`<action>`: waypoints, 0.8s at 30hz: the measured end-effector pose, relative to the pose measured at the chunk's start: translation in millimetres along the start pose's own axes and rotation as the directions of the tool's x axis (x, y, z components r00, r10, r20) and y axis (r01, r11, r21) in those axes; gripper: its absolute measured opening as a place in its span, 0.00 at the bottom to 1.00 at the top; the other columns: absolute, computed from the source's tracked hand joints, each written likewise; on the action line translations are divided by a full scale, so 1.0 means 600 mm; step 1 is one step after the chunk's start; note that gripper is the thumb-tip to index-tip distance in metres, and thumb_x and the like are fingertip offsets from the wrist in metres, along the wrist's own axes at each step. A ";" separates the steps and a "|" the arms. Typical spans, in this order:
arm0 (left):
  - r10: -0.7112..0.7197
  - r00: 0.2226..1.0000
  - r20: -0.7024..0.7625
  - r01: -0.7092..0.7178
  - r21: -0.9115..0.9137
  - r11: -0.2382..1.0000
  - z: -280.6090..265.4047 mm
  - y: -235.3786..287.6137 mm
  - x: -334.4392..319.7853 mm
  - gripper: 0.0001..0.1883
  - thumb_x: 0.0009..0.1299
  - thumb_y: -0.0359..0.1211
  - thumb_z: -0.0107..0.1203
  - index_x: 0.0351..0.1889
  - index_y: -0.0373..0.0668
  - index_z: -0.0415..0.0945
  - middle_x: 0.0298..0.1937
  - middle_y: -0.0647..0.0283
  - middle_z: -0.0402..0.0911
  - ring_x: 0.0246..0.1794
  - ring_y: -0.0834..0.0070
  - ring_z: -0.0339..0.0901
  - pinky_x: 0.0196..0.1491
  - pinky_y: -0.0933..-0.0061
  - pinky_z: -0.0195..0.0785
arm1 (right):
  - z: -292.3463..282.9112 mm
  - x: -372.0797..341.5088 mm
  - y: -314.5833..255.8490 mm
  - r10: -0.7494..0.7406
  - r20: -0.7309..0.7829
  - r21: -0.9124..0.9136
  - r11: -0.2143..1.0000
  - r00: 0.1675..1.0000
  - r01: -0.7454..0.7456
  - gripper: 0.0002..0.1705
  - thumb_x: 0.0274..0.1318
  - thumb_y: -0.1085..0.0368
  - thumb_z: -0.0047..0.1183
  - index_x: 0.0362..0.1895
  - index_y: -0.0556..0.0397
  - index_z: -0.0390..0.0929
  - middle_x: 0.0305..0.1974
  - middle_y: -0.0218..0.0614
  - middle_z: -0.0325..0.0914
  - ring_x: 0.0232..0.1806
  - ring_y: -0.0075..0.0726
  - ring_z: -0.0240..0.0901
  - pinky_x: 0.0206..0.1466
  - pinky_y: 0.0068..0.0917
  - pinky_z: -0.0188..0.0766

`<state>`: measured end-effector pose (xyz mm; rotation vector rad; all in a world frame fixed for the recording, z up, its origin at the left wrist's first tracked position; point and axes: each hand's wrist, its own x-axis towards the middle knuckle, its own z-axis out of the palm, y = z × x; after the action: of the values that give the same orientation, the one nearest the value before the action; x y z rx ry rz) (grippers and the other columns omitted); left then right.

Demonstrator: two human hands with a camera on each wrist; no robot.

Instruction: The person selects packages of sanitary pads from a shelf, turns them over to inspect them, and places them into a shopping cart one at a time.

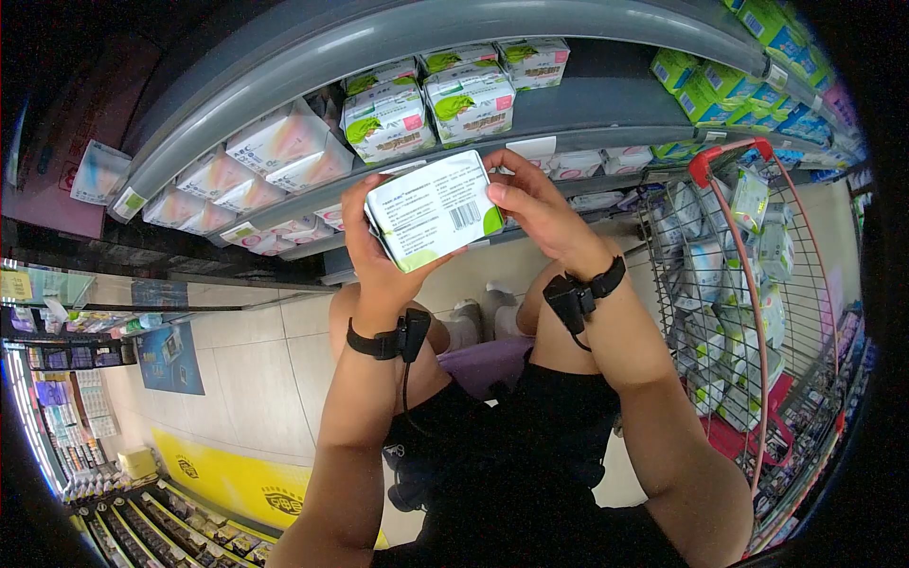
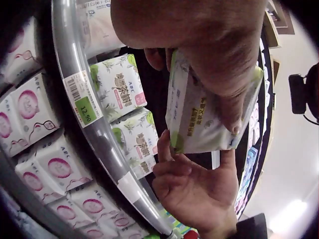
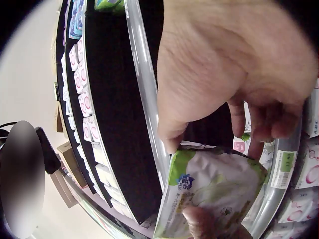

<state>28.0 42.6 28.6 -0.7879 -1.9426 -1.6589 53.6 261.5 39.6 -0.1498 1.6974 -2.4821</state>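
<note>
A small white-and-green packet (image 1: 431, 208) hangs in the air between both hands, just on the near side of the shelf (image 1: 606, 102), with its printed face and barcode (image 1: 466, 216) turned up towards the person. The left hand (image 1: 372, 270) pinches its left end, thumb laid along the near underside, fingers round the far left edge. The right hand (image 1: 549, 210) pinches the right end near its far corner, thumb in front and fingers behind.

The wrapper looks soft and creased, so a light, even pinch at both ends should serve best; squeezing harder could buckle it and bend the small print. Thumbs are best kept at the edges, off the text. Tilting from the wrists, both together, should hold the face flat. Similar packs (image 1: 386, 123) stand close beyond on the shelf, and a loaded cart (image 1: 699, 170) is to the right, so small movements suit.
</note>
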 end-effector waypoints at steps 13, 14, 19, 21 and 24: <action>-0.004 1.000 0.004 0.004 -0.014 1.000 0.001 0.000 0.000 0.59 0.40 0.39 0.87 0.69 0.40 0.59 0.58 0.57 0.70 0.59 0.65 0.74 0.60 0.65 0.68 | 0.003 -0.001 -0.002 0.005 -0.029 0.013 1.000 1.000 -0.005 0.16 0.63 0.55 0.64 0.48 0.46 0.74 0.37 0.25 0.78 0.35 0.18 0.64 0.36 0.20 0.58; -0.005 1.000 0.004 0.005 -0.015 1.000 0.001 0.001 0.000 0.59 0.40 0.39 0.87 0.69 0.40 0.59 0.58 0.57 0.70 0.59 0.65 0.74 0.60 0.65 0.68 | 0.004 -0.001 -0.003 0.006 -0.032 0.015 1.000 0.999 -0.006 0.16 0.62 0.55 0.64 0.48 0.46 0.74 0.37 0.25 0.78 0.35 0.18 0.64 0.36 0.20 0.58; -0.064 0.995 0.073 0.063 0.011 0.998 -0.006 -0.007 -0.009 0.64 0.40 0.38 0.86 0.73 0.42 0.52 0.69 0.55 0.64 0.68 0.63 0.68 0.69 0.60 0.65 | -0.001 0.001 0.004 -0.005 -0.030 0.018 1.000 1.000 0.005 0.16 0.62 0.56 0.65 0.48 0.46 0.74 0.37 0.24 0.76 0.34 0.18 0.64 0.36 0.21 0.58; -0.074 0.994 0.076 0.073 0.008 0.997 -0.005 -0.006 -0.008 0.64 0.40 0.38 0.86 0.73 0.42 0.52 0.68 0.55 0.65 0.68 0.63 0.68 0.69 0.60 0.65 | -0.002 0.001 0.003 0.001 -0.023 0.018 1.000 1.000 -0.001 0.16 0.62 0.56 0.65 0.47 0.46 0.74 0.37 0.24 0.75 0.35 0.18 0.64 0.36 0.21 0.58; -0.024 1.000 0.001 0.024 -0.037 0.999 0.004 0.001 -0.001 0.59 0.41 0.39 0.86 0.69 0.39 0.60 0.57 0.56 0.71 0.58 0.65 0.74 0.60 0.65 0.69 | -0.005 0.000 0.001 0.012 -0.007 0.015 1.000 1.000 -0.012 0.16 0.62 0.56 0.65 0.47 0.45 0.74 0.37 0.23 0.75 0.36 0.18 0.65 0.36 0.21 0.58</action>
<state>28.7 44.9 28.4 -0.7820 -1.9342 -1.7139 53.1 264.0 38.1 -0.1292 1.6770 -2.4887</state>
